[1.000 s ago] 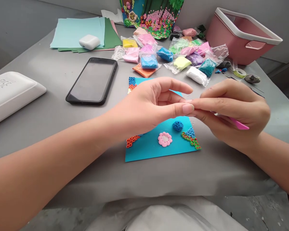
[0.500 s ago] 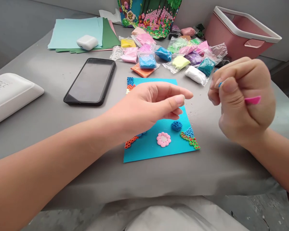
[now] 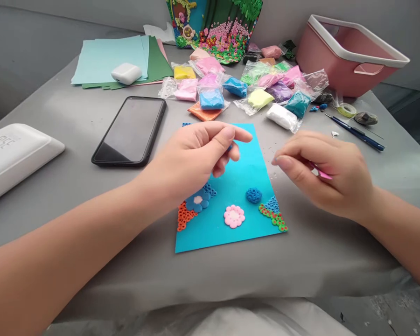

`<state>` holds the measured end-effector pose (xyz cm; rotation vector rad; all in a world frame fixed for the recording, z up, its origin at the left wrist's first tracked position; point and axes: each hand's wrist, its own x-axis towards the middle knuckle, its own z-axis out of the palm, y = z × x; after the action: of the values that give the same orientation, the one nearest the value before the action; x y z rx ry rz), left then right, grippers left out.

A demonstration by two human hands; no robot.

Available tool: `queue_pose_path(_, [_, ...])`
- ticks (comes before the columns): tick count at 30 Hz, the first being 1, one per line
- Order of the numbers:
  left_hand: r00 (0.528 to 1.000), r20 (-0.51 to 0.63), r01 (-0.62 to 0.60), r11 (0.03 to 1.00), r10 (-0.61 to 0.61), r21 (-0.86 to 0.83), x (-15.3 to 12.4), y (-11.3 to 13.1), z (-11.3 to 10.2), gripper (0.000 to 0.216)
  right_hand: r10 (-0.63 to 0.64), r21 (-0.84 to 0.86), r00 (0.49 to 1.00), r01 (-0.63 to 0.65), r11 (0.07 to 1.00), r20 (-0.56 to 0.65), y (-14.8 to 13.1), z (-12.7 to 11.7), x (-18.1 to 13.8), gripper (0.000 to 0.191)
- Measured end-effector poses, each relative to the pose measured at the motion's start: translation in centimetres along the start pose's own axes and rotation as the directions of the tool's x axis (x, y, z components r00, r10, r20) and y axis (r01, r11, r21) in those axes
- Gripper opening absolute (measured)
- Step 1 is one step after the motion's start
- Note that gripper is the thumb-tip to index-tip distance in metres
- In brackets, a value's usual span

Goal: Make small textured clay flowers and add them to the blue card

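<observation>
Over the upper part of the blue sheet (image 3: 210, 238), my left hand (image 3: 199, 154) has its thumb against the index finger. A small piece of blue clay (image 3: 230, 147) shows between its curled fingers. My right hand (image 3: 329, 170), just right of the sheet, is closed around a thin pink tool (image 3: 322, 174), mostly hidden in the palm. On the sheet are a pink clay flower (image 3: 234, 216), a blue beaded clay dome (image 3: 254, 195) and a blue clay flower (image 3: 198, 199) partly beside orange rings (image 3: 186, 217). Blue and green clay rings (image 3: 273, 215) fill the right corner.
Bagged coloured clay (image 3: 212, 99) lies behind the sheet, with a pink bin (image 3: 331, 65) at back right. A blue pen-like tool (image 3: 357, 133) rests on the right. Leftward are a phone (image 3: 129, 130), a white case (image 3: 126, 73) and a white device (image 3: 17, 154).
My right hand has come left and down, turning palm-down with the pink tool. My left hand has drawn back left, and blue clay now shows in its fingers. The view has shifted slightly.
</observation>
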<state>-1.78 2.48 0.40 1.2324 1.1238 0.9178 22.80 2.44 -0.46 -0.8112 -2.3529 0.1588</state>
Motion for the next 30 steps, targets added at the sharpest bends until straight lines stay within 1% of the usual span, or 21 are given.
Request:
queue_pose_path(2, [1.0, 0.026, 0.011, 1.0, -0.011, -0.017, 0.0, 0.1, -0.1, 0.036, 0.006, 0.014, 0.999, -0.007, 1.0, 0.041, 0.1, -0.2, 0.0, 0.031])
queue_pose_path(4, [0.999, 0.04, -0.009, 1.0, 0.01, -0.028, 0.0, 0.2, -0.3, 0.035, 0.01, 0.036, 0.999, -0.011, 0.999, 0.031, 0.0, -0.2, 0.0, 0.034])
queue_pose_path(5, [0.999, 0.039, -0.025, 0.999, 0.026, -0.025, -0.1, 0.2, -0.4, 0.03, 0.008, 0.043, 1.0, -0.009, 0.999, 0.017, 0.0, -0.2, -0.1, 0.03])
queue_pose_path(7, [0.998, 0.032, -0.053, 0.999, 0.054, -0.007, -0.2, 0.3, -0.4, 0.014, -0.005, 0.034, 1.0, 0.006, 0.999, -0.018, 0.0, -0.2, -0.1, 0.013])
queue_pose_path(8, [0.997, 0.041, -0.06, 0.998, 0.06, 0.009, -0.2, 0.4, -0.4, 0.009, -0.013, 0.023, 1.0, 0.014, 1.0, -0.026, 0.0, -0.2, -0.1, 0.009])
queue_pose_path(10, [0.995, 0.078, -0.07, 0.996, 0.066, 0.057, -0.2, 0.5, -0.4, 0.005, -0.015, 0.02, 1.0, 0.016, 1.0, -0.026, 0.2, -0.1, -0.2, 0.015])
queue_pose_path(11, [0.993, 0.098, -0.081, 0.993, 0.072, 0.09, -0.2, 0.4, -0.4, 0.003, -0.013, 0.036, 1.0, 0.013, 0.999, -0.018, 0.2, 0.0, -0.2, 0.015])
queue_pose_path(13, [0.983, 0.135, -0.143, 0.976, 0.122, 0.162, -0.2, 0.2, -0.4, 0.011, -0.004, 0.077, 1.0, 0.003, 0.997, 0.012, 0.4, 0.0, -0.2, 0.011])
queue_pose_path(14, [0.974, 0.153, -0.193, 0.962, 0.165, 0.195, -0.2, 0.1, -0.5, 0.016, -0.002, 0.093, 1.0, 0.0, 0.996, 0.02, 0.4, 0.0, -0.2, 0.01])
queue_pose_path(17, [0.935, 0.203, -0.339, 0.903, 0.292, 0.265, -0.4, -0.5, -0.7, 0.036, -0.011, 0.125, 1.0, 0.009, 0.992, 0.018, 0.4, 0.0, -0.2, 0.005])
queue_pose_path(20, [0.905, 0.23, -0.417, 0.855, 0.359, 0.309, -0.7, -1.0, -0.8, 0.048, -0.031, 0.16, 0.999, 0.026, 0.987, 0.025, 0.4, 0.1, -0.2, 0.008])
queue_pose_path(24, [0.892, 0.218, -0.45, 0.824, 0.397, 0.343, -0.9, -1.3, -0.9, 0.051, -0.034, 0.187, 0.996, 0.019, 0.982, 0.079, 0.4, 0.2, -0.3, 0.007])
queue_pose_path(28, [0.902, 0.196, -0.433, 0.817, 0.386, 0.38, -0.7, -1.1, -0.7, 0.047, -0.035, 0.198, 0.992, 0.01, 0.98, 0.121, 0.1, 0.4, -0.4, 0.005])
queue_pose_path(30, [0.907, 0.197, -0.421, 0.81, 0.372, 0.408, -0.5, -1.0, -0.6, 0.04, -0.032, 0.18, 0.989, 0.005, 0.984, 0.148, 0.0, 0.5, -0.5, 0.006])
